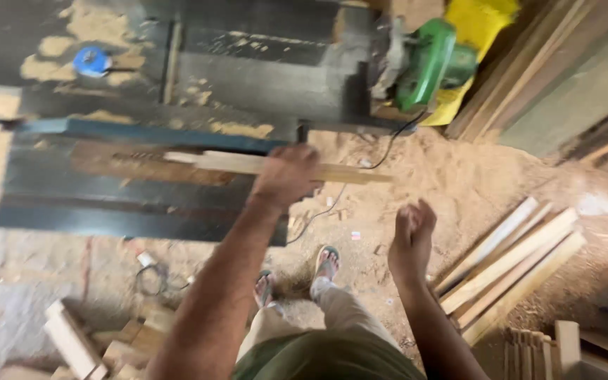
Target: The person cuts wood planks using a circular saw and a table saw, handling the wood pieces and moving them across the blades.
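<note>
My left hand (286,174) grips a long pale wooden strip (219,162) near its middle and holds it level over the dark machine table (142,204). The strip's right end sticks out past the table over the sawdust floor. My right hand (412,236) hangs in the air to the right of the table, fingers loosely curled, holding nothing. The whole view is blurred by motion.
A green power tool (427,63) sits at the table's far right corner beside a yellow sheet (476,28). Several wooden battens (511,271) lie on the floor at right, more offcuts (100,338) at lower left. A black cable (332,204) runs across the sawdust. My sandalled feet (318,271) stand below.
</note>
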